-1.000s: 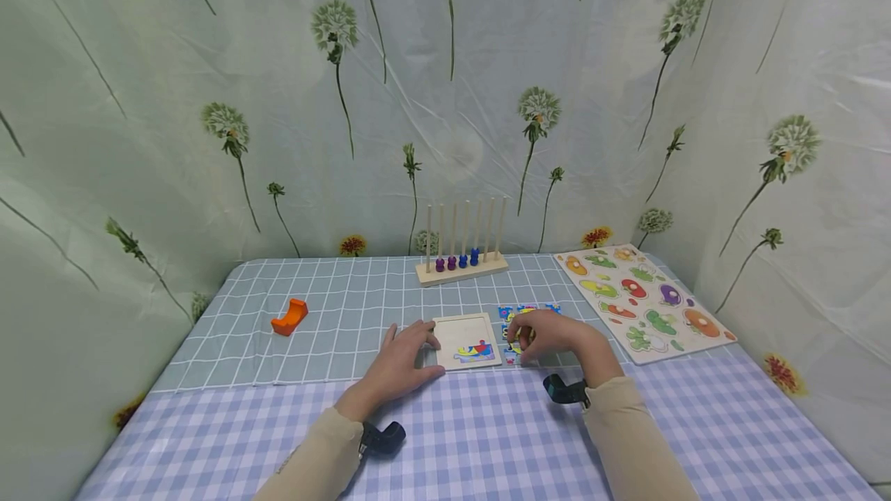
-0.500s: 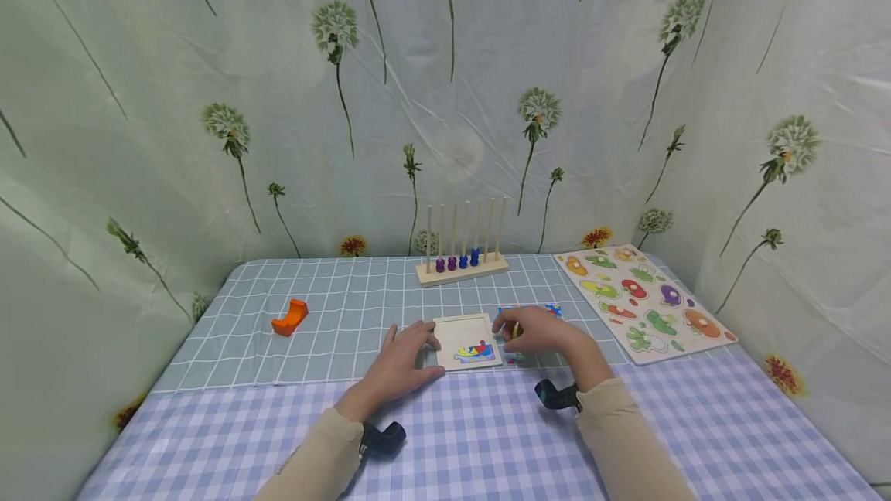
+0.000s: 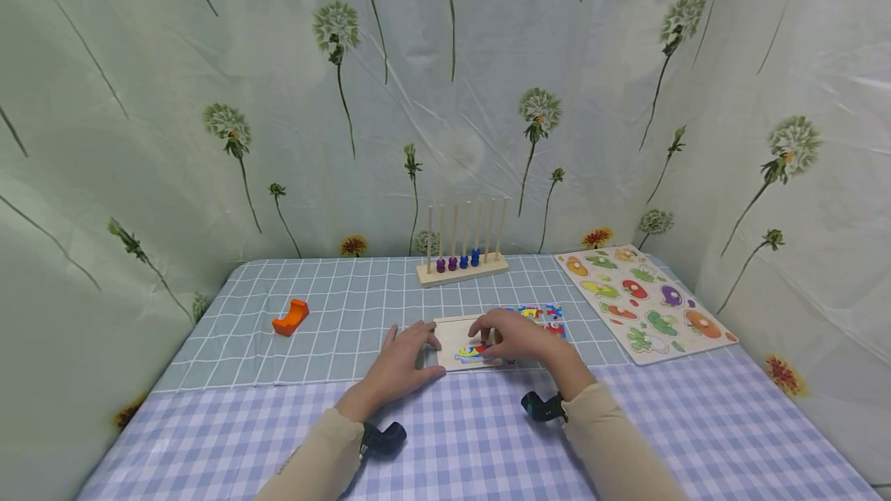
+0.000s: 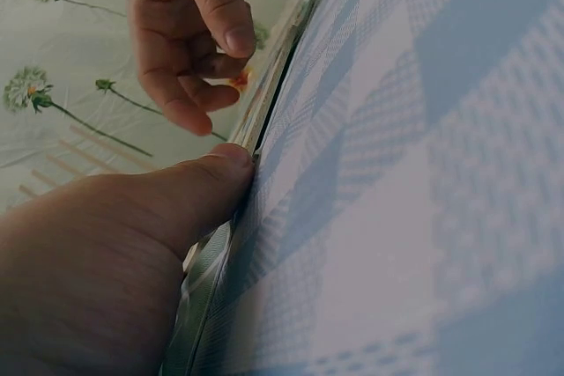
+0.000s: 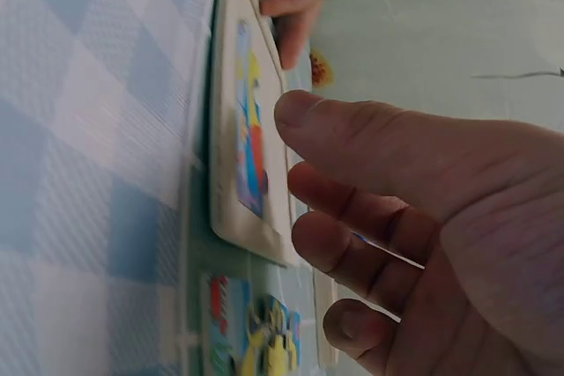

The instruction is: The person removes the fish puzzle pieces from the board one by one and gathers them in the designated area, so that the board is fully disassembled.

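Observation:
A pale wooden puzzle tray (image 3: 455,331) lies mid-table, with joined red, yellow and blue jigsaw pieces (image 3: 468,354) along its near side. My left hand (image 3: 401,362) rests at the tray's left edge, fingers spread and the thumb (image 4: 231,158) touching the near corner. Over the tray's right part hovers my right hand (image 3: 511,335). Its fingers are loosely bent, thumb and index apart, and nothing shows between them in the left wrist view. Loose jigsaw pieces (image 3: 553,328) lie just right of the tray, partly covered by the right hand.
Behind the tray stands a wooden peg rack (image 3: 462,275) with purple and blue beads. A vegetable peg board (image 3: 647,304) lies at the right. An orange curved block (image 3: 290,317) sits at the left. The cloth is grey at the back, checked in front.
My right hand has moved left from the loose pieces to over the tray, uncovering several of the pieces. The left hand has stayed at the tray's edge.

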A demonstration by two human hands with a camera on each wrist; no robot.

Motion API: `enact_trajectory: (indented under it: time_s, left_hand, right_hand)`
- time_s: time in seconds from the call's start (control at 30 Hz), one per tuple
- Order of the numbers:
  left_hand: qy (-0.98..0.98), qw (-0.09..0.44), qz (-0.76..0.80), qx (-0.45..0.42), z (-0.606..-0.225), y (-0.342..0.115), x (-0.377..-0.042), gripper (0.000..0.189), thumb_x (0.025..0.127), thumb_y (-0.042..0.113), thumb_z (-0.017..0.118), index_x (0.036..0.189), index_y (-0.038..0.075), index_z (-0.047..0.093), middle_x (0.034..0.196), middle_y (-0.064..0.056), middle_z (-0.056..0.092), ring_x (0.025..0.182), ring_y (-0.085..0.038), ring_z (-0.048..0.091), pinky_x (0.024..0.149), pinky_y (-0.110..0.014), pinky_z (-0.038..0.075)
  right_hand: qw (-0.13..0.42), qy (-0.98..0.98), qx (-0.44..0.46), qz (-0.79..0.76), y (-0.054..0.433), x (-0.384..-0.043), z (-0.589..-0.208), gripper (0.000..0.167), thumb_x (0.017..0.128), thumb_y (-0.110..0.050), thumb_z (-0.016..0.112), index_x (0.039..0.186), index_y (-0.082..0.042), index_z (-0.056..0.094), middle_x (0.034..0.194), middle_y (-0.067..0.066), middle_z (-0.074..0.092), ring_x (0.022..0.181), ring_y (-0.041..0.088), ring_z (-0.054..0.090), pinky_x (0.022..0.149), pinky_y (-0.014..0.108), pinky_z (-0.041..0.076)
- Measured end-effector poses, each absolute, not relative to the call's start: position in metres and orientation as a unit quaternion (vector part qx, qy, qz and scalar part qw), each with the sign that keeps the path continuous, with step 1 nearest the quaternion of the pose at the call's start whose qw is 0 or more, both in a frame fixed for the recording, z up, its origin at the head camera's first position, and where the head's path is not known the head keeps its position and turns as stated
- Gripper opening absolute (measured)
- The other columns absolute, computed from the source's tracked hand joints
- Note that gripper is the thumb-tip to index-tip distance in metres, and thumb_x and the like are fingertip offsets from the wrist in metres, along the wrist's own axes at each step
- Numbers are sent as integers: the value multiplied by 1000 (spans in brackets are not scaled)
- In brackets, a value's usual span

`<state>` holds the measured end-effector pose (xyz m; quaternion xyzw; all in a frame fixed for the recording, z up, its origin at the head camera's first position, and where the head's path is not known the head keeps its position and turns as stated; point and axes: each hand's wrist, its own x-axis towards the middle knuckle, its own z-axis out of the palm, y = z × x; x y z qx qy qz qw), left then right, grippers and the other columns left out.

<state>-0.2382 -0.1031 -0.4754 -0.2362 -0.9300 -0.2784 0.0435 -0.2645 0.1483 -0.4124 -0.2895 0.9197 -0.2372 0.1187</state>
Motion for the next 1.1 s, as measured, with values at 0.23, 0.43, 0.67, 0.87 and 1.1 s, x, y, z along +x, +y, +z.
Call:
enact_trajectory:
  time_s: [0.23, 0.43, 0.67, 0.87, 1.1]
  left_hand:
    - [-930, 40, -280, -235, -474, -103, -237, 29, 86, 40, 77, 104, 21, 64, 150, -10, 52, 146, -34, 41, 119, -70, 14]
    - [-932, 36, -275, -233, -474, -103, -237, 29, 86, 40, 77, 104, 21, 64, 151, -10, 52, 146, -35, 40, 120, -70, 14]
    - [-931, 37, -279, -232, -474, -103, -238, 29, 86, 40, 77, 104, 21, 64, 151, -10, 51, 146, -35, 40, 120, -70, 13]
    - [-931, 38, -280, -233, -474, -103, -238, 29, 85, 39, 78, 103, 21, 64, 151, -11, 52, 145, -35, 41, 119, -71, 14]
    - [-933, 35, -273, -232, -475, -103, -238, 30, 85, 40, 78, 103, 21, 63, 151, -10, 52, 145, -34, 41, 119, -71, 14]
  right_hand:
    - [114, 921, -302, -217, 138, -261, -418, 33, 86, -14, 77, 119, -16, 71, 96, -1, 62, 82, 13, 52, 72, 27, 45]
    - [116, 926, -306, -189, 134, -261, -422, 31, 87, -16, 77, 117, -19, 73, 97, -5, 61, 87, 11, 54, 79, 29, 48]
    - [117, 927, -305, -186, 133, -263, -424, 27, 86, -15, 78, 112, -22, 73, 96, -6, 60, 87, 10, 54, 79, 30, 49]
    - [117, 927, -298, -194, 133, -264, -425, 28, 86, -15, 78, 111, -23, 70, 97, -7, 60, 86, 10, 54, 80, 29, 49]
    - [125, 924, -290, -215, 133, -262, -425, 29, 86, -13, 78, 110, -23, 66, 98, -6, 61, 86, 11, 55, 79, 30, 50]
